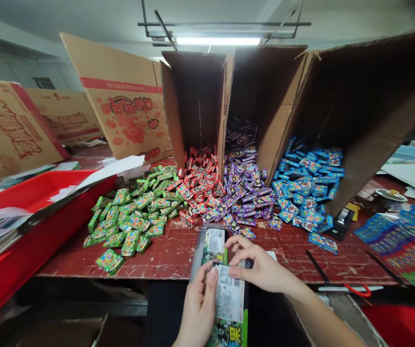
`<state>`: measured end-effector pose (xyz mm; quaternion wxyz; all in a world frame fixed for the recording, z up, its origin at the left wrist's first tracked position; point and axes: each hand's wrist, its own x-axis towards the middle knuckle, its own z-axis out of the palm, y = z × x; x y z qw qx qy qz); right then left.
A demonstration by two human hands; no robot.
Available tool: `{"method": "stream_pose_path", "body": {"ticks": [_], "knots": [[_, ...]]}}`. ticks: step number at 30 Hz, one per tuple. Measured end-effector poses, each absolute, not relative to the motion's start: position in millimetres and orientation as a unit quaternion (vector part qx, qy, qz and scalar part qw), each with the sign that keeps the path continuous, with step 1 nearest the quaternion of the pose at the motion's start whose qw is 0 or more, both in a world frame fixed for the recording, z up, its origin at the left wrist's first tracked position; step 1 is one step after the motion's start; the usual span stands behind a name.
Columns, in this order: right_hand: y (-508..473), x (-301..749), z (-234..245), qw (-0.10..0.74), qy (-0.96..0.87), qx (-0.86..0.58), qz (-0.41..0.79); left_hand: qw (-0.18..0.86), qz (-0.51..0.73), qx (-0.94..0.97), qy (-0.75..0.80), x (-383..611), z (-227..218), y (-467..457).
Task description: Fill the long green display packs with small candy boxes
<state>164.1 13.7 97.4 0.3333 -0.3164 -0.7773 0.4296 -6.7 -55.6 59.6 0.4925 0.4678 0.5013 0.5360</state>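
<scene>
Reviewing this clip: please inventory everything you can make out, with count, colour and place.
green packets: many, green, table left
red packets: many, red, centre
purple packets: many, purple, right of red
blue packets: many, blue, right of purple
printed packages: at least two, green-black with white labels, front centre
open cardboard compartments: three, brown, behind packets
printed cartons: several, brown-red, back left
bin: one, red, left
multicoloured stack: count unclear, blue-purple-red-green, right
scissors: one, red-handled, front right
table: one, dark red, beneath packets
ceiling light: one, white, above
left hand: one, bare, holding nearer package
right hand: one, bare, at its top edge
</scene>
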Motion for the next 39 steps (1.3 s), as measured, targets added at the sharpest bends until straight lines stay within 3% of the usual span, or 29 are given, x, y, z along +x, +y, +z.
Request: {"method": "stream_pose_path", "body": {"ticks": [5, 9, 16, 22, 27, 32, 36, 39], "knots": [[32, 135, 90, 0.330, -0.784, -0.289, 0.439, 0.509, 0.577, 0.395, 0.502, -23, 55, -53], [94, 79, 74, 0.409, -0.730, -0.430, 0.340, 0.512, 0.601, 0.350, 0.504, -48, 43, -48], [167, -7, 40, 0.339, -0.711, -0.484, 0.380, 0.469, 0.631, 0.298, 0.541, -72, 29, -42], [126, 50, 44, 0.310, -0.696, -0.409, 0.501, 0.485, 0.644, 0.294, 0.514, -71, 29, -37], [90, 96, 60, 0.353, -0.656, -0.292, 0.599, 0.516, 0.610, 0.336, 0.499, -70, 34, -41], [81, 112, 74, 0.446, -0.641, -0.317, 0.538, 0.500, 0.625, 0.353, 0.484, -61, 41, -49], [71, 119, 96, 0.458, -0.721, -0.282, 0.436, 0.487, 0.586, 0.418, 0.496, -55, 55, -55], [64, 120, 104, 0.480, -0.706, -0.255, 0.454, 0.460, 0.559, 0.482, 0.493, -55, 64, -57]]}}
